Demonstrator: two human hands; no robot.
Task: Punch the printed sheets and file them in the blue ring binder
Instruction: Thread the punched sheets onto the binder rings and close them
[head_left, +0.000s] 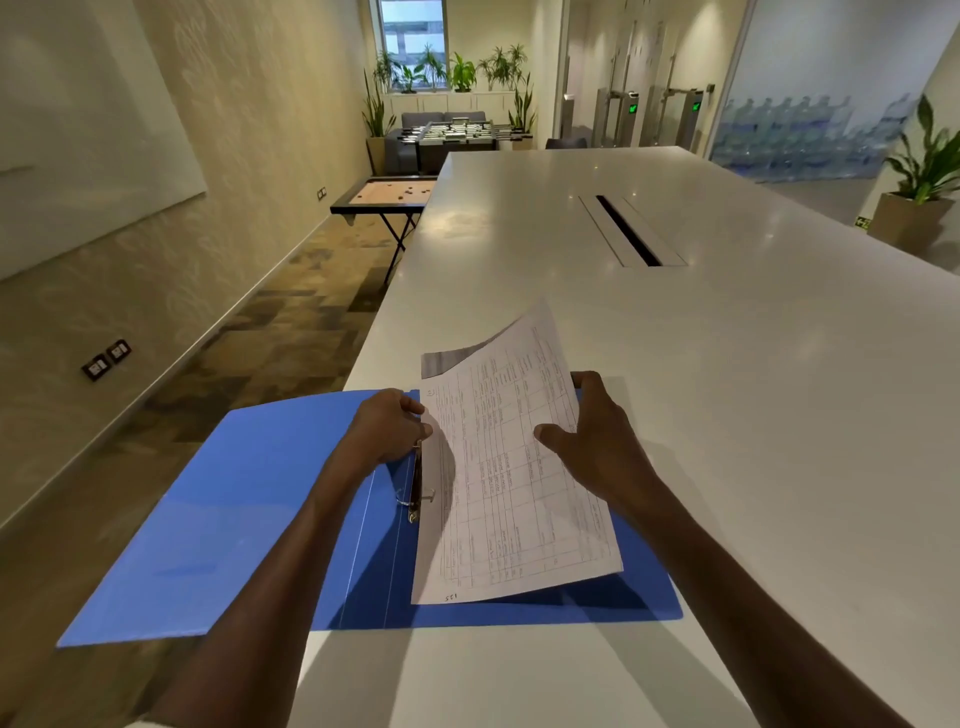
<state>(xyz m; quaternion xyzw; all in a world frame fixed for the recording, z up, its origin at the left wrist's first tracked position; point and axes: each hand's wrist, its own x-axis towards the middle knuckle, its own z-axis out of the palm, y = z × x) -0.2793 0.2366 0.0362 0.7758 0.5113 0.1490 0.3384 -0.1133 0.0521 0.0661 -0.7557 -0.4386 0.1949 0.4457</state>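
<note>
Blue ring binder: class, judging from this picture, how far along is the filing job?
Done: the blue ring binder lies open on the white table. In hand: the left hand and right hand hold the printed sheets beside the metal rings. Left: threading them on and closing. Punched holes cannot be made out.

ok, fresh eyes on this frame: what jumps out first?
The open blue binder, lying at the near left corner of the white table with its left cover hanging past the edge. Over its right half, both hands hold a printed sheet: the left hand at the sheet's left edge by the rings, the right hand gripping its right edge, far corner curling up.
</note>
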